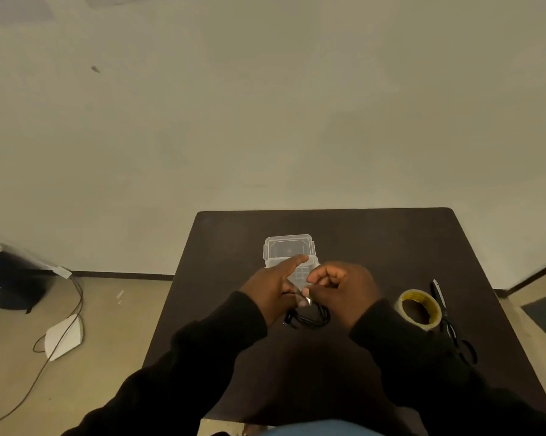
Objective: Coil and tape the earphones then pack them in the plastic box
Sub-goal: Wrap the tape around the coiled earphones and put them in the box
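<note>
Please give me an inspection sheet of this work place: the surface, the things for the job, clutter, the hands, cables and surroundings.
Surface: dark table, mostly bare.
Job's things: coiled black earphones under the hands; a small piece of tape between the fingertips; clear plastic box beyond the hands, lid state unclear; tape roll and scissors to the right.
Clutter: nothing seen on the table.
Hands: left hand and right hand both pinch at the tape; exact grip unclear.
Cables: a thin cable runs across the floor at left.
Surroundings: plain wall; white sheet and a dark object on the floor.
</note>
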